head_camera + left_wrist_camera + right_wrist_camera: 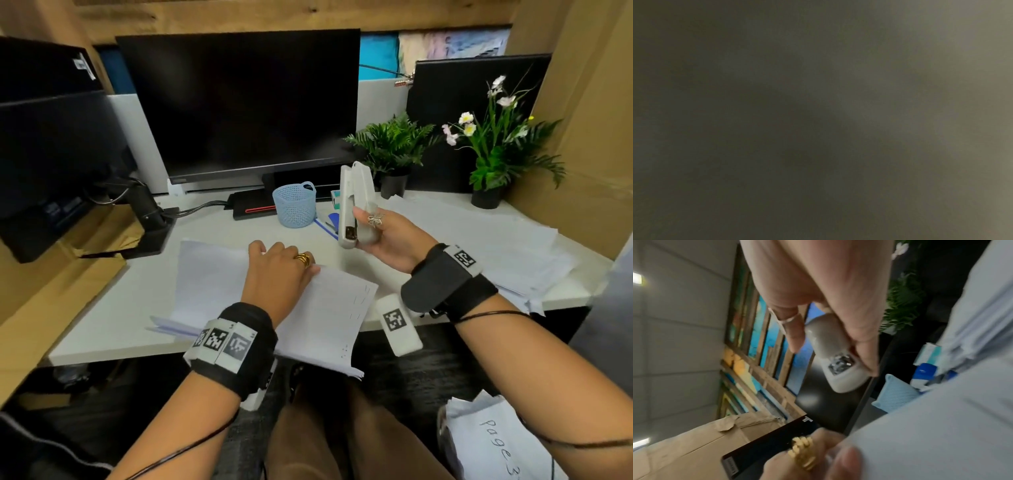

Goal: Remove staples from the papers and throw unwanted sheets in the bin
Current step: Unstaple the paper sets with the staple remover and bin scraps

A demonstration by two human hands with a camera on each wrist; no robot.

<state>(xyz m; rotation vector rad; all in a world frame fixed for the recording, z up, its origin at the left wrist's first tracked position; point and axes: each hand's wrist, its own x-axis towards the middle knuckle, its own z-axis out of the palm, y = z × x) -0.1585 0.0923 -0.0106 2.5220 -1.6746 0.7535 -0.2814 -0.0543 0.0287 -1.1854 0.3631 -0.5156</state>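
Landmark: the white desk.
Bin: a container with crumpled white sheets, one handwritten "page 3", nearest, below the desk's front edge at the right.
Papers: a stack of white stapled paper sheets on the desk's front edge, overhanging it, small staple marks along its right margin.
Left hand: lies on the stack, fingers bent at its far edge; grip cannot be told; its wrist view is dark.
Right hand: raised above the desk beyond the stack, fingers wrapped around a pale grey plastic stapler-like tool, held upright, metal in its lower end.
Farther: a light blue mesh basket, then a black monitor.
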